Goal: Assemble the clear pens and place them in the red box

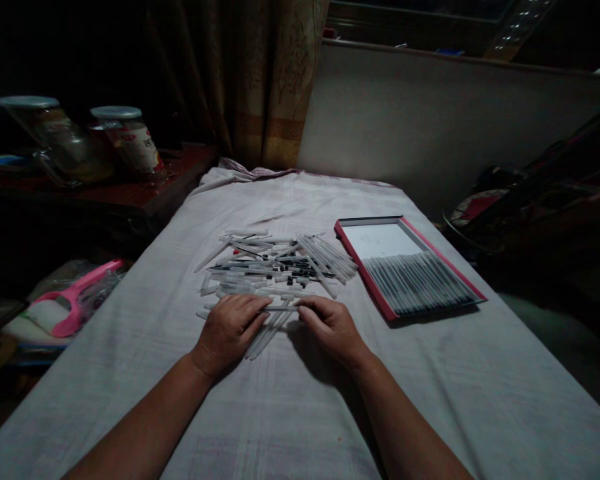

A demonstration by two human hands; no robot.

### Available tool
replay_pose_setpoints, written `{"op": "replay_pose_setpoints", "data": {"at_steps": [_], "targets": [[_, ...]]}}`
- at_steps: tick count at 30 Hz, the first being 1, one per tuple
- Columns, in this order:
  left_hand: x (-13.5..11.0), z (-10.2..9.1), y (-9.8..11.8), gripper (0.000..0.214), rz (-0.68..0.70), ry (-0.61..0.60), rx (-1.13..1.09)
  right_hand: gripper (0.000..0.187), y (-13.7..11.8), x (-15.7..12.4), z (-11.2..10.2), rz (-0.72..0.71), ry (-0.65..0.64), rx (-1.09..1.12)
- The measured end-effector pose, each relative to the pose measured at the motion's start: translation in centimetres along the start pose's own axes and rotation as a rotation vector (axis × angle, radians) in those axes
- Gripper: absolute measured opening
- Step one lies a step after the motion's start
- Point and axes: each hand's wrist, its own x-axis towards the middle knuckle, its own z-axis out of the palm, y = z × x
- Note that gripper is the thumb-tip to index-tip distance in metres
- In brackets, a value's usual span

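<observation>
A slim, clear pen (283,309) lies level between my two hands. My left hand (231,328) is closed with its fingertips pinched on the left end. My right hand (333,328) pinches the right end between thumb and fingers. Just under the pen, several clear pen barrels (267,338) lie slanted on the cloth. Beyond my hands spreads a loose pile of clear barrels (325,257), dark refills and small black caps (300,270). To the right, a shallow box (373,283) with red sides holds a tight row of pens (420,283) in its nearer half.
A pale checked cloth (290,427) covers the table. On a dark red side table (175,177) at the left stand a lidded jar (135,143) and a glass jug (67,150). A pink plastic item (77,300) lies lower left. A curtain (280,80) hangs behind.
</observation>
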Motion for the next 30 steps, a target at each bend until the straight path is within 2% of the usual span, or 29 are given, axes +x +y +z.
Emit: {"op": "replay_pose_setpoints", "data": {"at_steps": [3,7,11,18,30], "targets": [[0.6,-0.4,-1.2,0.022,-0.079,0.027,0.115,0.023,0.5,0.3,-1.9,0.179,0.188,0.102],[2.3,-0.7,-2.0,0.018,-0.100,-0.109,0.254,0.029,0.9,0.5,-3.4,0.303,0.325,0.238],[4.4,-1.0,-1.6,0.012,-0.103,-0.269,0.375,0.030,0.9,0.6,-3.3,0.312,0.349,0.265],[6.2,-0.8,0.3,0.013,-0.085,-0.421,0.423,0.030,0.7,0.7,-3.6,0.305,0.384,0.277],[4.6,0.6,1.0,0.013,-0.247,-0.332,0.437,0.032,0.7,0.7,-3.1,0.290,0.376,0.279]]}}
